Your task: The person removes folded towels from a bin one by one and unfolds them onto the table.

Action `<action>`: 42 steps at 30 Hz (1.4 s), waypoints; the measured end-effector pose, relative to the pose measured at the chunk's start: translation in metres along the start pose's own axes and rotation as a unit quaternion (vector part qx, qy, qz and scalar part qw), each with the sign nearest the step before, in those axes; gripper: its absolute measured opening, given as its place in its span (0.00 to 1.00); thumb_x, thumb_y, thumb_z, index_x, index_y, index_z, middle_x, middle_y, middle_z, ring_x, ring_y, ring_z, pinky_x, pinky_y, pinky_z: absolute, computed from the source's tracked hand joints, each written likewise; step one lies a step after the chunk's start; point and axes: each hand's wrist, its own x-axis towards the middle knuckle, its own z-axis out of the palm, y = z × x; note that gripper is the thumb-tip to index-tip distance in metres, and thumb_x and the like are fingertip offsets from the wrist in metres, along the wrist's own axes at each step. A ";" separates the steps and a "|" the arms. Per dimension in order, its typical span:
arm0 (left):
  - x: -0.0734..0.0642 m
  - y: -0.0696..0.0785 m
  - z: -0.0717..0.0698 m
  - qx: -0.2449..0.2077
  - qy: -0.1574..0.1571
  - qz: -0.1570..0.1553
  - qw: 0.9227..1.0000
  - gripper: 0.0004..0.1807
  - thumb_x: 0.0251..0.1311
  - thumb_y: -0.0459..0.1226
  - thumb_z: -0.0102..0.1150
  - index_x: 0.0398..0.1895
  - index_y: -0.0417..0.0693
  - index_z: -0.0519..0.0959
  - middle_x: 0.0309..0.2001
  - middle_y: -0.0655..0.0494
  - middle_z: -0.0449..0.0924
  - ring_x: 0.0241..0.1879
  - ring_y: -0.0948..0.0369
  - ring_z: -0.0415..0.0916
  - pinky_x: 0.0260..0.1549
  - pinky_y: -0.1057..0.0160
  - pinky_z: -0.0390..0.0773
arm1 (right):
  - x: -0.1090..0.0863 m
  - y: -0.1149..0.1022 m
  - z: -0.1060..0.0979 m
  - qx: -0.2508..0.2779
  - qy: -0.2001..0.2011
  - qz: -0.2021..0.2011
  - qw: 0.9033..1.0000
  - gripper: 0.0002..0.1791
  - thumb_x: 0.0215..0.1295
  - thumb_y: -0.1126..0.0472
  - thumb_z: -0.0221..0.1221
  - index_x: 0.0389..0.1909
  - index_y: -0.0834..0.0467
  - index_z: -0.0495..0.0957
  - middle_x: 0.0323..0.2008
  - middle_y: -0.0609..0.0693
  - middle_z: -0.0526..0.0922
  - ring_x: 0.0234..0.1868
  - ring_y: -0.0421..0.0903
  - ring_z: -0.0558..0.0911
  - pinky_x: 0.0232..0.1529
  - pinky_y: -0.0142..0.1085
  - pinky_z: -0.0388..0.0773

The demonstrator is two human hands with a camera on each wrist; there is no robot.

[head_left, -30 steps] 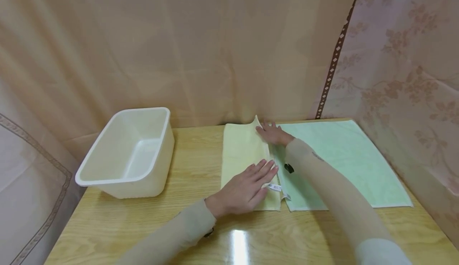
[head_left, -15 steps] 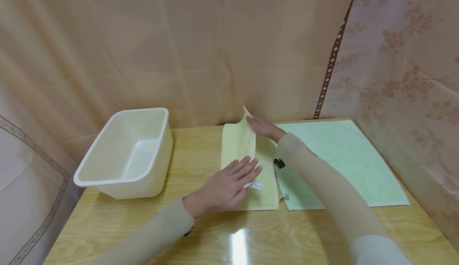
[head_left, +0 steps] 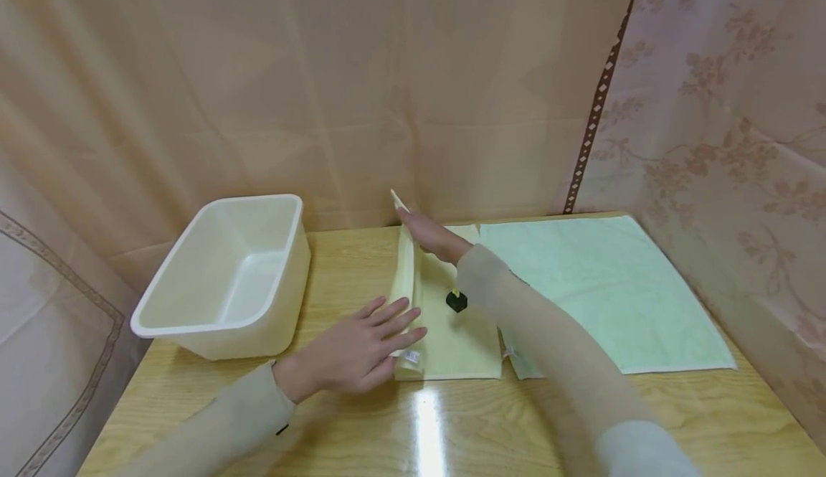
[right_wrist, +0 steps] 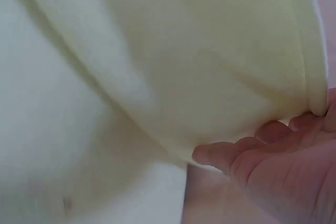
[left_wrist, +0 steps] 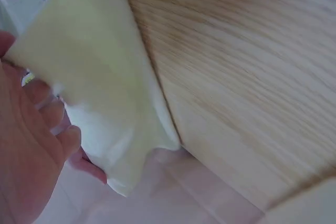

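A pale yellow towel [head_left: 461,348] lies on the table, its left layer lifted into an upright fold. My right hand [head_left: 434,237] holds the raised layer at its far end. In the right wrist view, the right hand [right_wrist: 289,166] has the towel's hemmed edge [right_wrist: 312,51] between thumb and fingers. At the near end, beside a white label [head_left: 410,356], is my left hand [head_left: 353,348]. The left wrist view shows the left hand [left_wrist: 29,145] pinching a corner of the yellow towel [left_wrist: 100,72], its other fingers loosely bent.
A mint green towel [head_left: 619,290] is spread flat to the right, touching or nearly touching the yellow one. On the left stands a cream plastic basin [head_left: 290,283]. Curtains [head_left: 361,104] hang behind and at both sides of the wooden table [head_left: 348,283].
Both hands have moved left, carrying the yellow towel's upper layer over from the right edge. More of the bottom layer is uncovered. The basin and green towel stay put.
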 end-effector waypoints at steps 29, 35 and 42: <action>-0.070 -0.017 -0.010 0.025 -0.032 -0.084 0.996 0.18 0.71 0.41 0.47 0.53 0.45 0.83 0.63 0.41 0.77 0.68 0.43 0.69 0.66 0.40 0.65 | 0.037 -0.001 0.079 0.134 -0.043 -0.035 0.989 0.37 0.80 0.35 0.32 0.83 0.45 0.38 0.82 0.48 0.41 0.80 0.49 0.44 0.75 0.53 0.48; -0.075 -0.015 -0.010 0.020 -0.066 -0.111 0.991 0.23 0.73 0.43 0.44 0.62 0.46 0.81 0.65 0.43 0.76 0.69 0.44 0.68 0.66 0.41 0.64 | 0.043 0.002 0.090 0.122 -0.029 -0.041 0.991 0.37 0.81 0.37 0.32 0.83 0.46 0.38 0.82 0.50 0.42 0.80 0.50 0.44 0.74 0.55 0.49; -0.080 -0.012 -0.006 0.021 -0.110 -0.138 0.984 0.25 0.73 0.43 0.45 0.69 0.46 0.75 0.67 0.42 0.73 0.69 0.44 0.68 0.67 0.43 0.64 | 0.048 0.005 0.100 0.038 -0.058 -0.087 0.994 0.37 0.81 0.37 0.30 0.82 0.47 0.35 0.81 0.42 0.36 0.80 0.45 0.39 0.76 0.50 0.41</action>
